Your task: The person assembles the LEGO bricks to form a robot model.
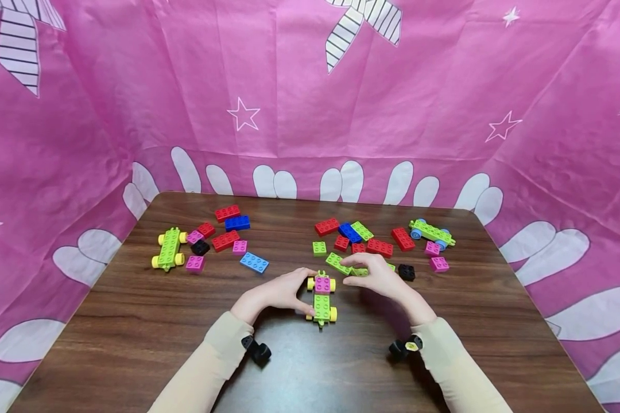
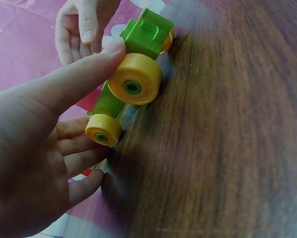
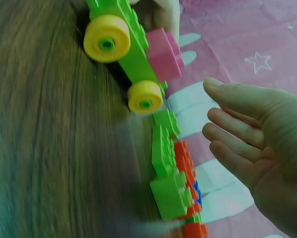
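Note:
A green toy car base [image 1: 322, 308] with yellow wheels stands at the middle of the table, a pink block [image 1: 322, 284] pressed on its far end. My left hand [image 1: 284, 291] holds the car from its left side, thumb at the near end and fingers by the far wheel. In the left wrist view, the thumb lies against the green body above a yellow wheel [image 2: 135, 79]. To the car's right, my right hand [image 1: 374, 274] hovers with nothing in it, fingers apart, partly covering some green blocks. The right wrist view shows its fingers [image 3: 238, 126] extended, away from the pink block [image 3: 163, 54].
Behind my right hand lie red blocks [image 1: 379, 247], a dark blue block [image 1: 349, 233] and green blocks [image 1: 338, 263]. A blue-wheeled car base [image 1: 431, 232] stands far right, another yellow-wheeled one [image 1: 170, 248] far left. A light blue block [image 1: 254, 262] sits left of centre.

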Demonstrator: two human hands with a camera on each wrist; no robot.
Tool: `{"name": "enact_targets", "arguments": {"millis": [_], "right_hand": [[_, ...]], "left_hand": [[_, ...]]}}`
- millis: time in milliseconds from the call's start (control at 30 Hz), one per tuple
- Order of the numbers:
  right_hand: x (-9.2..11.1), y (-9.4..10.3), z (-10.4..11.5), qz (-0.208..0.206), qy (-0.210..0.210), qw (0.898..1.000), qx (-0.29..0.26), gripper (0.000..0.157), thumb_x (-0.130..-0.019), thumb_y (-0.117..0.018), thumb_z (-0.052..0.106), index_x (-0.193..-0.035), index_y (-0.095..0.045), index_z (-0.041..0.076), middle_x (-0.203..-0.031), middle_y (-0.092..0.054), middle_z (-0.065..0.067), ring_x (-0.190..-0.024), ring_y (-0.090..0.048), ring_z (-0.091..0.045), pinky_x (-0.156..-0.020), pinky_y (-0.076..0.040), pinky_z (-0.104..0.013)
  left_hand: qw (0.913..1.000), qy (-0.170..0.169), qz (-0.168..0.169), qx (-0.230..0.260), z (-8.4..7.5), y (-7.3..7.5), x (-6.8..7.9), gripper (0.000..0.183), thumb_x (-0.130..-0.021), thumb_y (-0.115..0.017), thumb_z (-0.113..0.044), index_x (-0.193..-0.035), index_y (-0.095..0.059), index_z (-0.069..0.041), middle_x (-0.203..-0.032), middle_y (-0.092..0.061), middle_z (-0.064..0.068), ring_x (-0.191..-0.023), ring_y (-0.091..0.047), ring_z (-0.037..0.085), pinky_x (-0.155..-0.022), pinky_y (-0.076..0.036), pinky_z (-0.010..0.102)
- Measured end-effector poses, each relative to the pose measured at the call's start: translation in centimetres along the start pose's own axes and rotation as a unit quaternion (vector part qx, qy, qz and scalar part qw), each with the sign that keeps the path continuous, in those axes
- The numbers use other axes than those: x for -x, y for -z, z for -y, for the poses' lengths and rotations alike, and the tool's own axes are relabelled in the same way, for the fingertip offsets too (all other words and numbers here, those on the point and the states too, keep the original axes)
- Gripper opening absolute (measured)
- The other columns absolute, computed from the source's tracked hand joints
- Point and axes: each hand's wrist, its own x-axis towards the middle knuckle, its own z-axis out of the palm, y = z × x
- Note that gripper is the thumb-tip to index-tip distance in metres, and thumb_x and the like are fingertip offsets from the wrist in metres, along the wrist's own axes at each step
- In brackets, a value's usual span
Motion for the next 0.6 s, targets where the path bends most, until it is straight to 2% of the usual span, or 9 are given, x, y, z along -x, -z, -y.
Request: {"name": "enact_targets", "arguments": {"millis": [333, 600], "right_hand": [[0.7, 1.4, -1.8, -0.02, -0.009, 0.999, 0.028, 0.038, -0.081, -0.077, 0.013, -0.117, -0.066, 0.002, -0.112, -0.069, -0.011, -0.107, -0.062, -0.027, -0.094, -0.049, -0.052], [0.6, 1.1, -2.8, -0.022, -0.003, 0.999, 0.03, 0.038, -0.082, -0.076, 0.011, -0.117, -0.065, -0.001, -0.113, -0.069, -0.014, -0.108, -0.062, -0.03, -0.093, -0.049, -0.052]], "left_hand": [[0.9998, -0.01, -0.01, -0.014, -0.1, -0.1, 0.1, 0.087, -0.078, -0.079, -0.04, -0.142, -0.037, 0.0, -0.145, -0.043, 0.015, -0.136, -0.04, 0.027, -0.111, -0.034, 0.043], [0.9998, -0.011, -0.012, -0.014, 0.0, -0.2, 0.1, 0.086, -0.078, -0.079, -0.04, -0.142, -0.038, -0.001, -0.144, -0.044, 0.015, -0.135, -0.041, 0.028, -0.111, -0.035, 0.043]]}}
